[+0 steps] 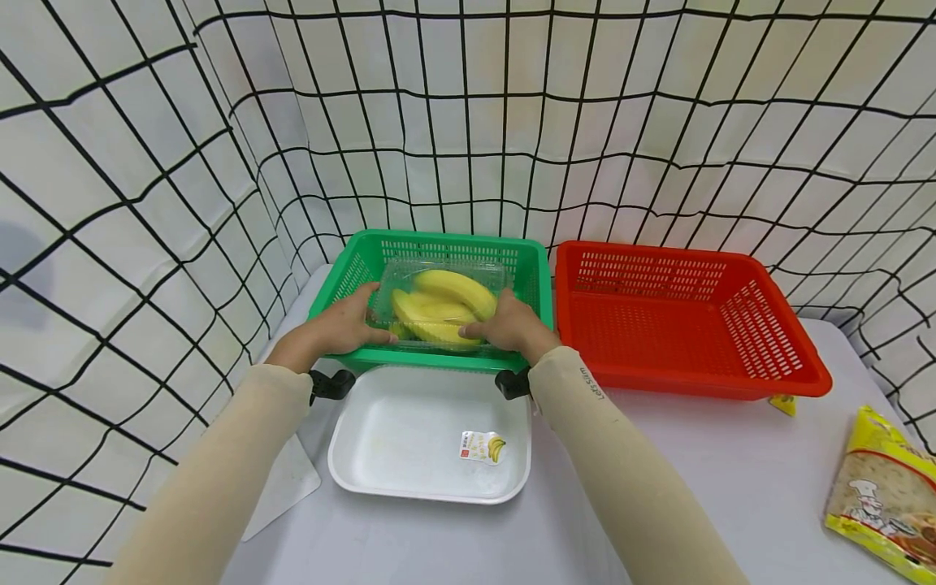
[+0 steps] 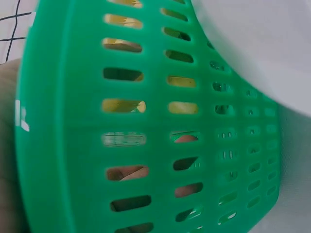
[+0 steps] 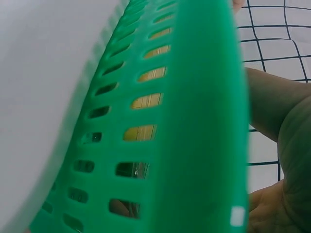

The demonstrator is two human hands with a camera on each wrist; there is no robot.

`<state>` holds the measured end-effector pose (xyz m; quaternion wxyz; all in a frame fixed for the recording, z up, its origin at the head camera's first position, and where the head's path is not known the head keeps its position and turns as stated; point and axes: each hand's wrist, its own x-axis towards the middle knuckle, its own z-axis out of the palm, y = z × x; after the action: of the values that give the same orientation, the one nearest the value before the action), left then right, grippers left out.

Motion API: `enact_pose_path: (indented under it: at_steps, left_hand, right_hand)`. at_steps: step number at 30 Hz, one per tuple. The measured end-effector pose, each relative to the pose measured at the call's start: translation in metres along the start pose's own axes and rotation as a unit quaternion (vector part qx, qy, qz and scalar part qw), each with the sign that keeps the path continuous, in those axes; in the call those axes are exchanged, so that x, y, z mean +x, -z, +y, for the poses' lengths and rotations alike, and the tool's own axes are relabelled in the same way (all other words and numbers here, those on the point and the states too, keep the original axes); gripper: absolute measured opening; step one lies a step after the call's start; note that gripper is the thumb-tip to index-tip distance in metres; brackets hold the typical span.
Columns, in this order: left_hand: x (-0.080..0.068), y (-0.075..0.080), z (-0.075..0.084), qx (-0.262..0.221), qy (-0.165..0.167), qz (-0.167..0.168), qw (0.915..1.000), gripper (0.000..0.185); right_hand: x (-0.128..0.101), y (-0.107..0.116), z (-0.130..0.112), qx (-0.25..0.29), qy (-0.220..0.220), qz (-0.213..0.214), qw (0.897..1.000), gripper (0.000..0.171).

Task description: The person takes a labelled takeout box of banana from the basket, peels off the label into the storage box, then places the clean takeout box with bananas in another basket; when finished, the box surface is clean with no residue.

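A clear plastic box (image 1: 398, 279) with several yellow bananas (image 1: 439, 313) in it lies inside the green basket (image 1: 453, 360). My left hand (image 1: 344, 325) holds the box's left side, thumb at the near corner. On the right side my right hand (image 1: 515, 327) grips it, thumb over the front. Both forearms reach over the near rim. In the left wrist view the basket's slotted wall (image 2: 87, 126) covers most of the box, with bananas showing through the slots. The right wrist view also shows mostly basket wall (image 3: 204, 121), with part of the hand (image 3: 296, 145) beyond it.
A white tray (image 1: 409, 439) with a banana label (image 1: 483, 447) lies in front of the green basket. To the right stands a red basket (image 1: 687, 382). A yellow food bag (image 1: 881, 487) lies at far right. Black netting (image 1: 468, 97) surrounds the back and sides.
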<state>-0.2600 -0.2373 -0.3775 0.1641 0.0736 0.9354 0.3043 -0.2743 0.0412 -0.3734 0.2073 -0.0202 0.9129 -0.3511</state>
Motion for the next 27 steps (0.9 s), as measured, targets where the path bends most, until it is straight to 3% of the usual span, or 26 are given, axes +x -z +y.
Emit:
enact_pose_path:
  at_steps: [27]
  left_hand:
    - [-0.0034, 0.0004, 0.0022, 0.01, 0.009, -0.003, 0.9999, 0.103]
  right_hand:
    - [-0.0032, -0.0006, -0.0015, 0.01, 0.0, -0.001, 1.0, 0.112]
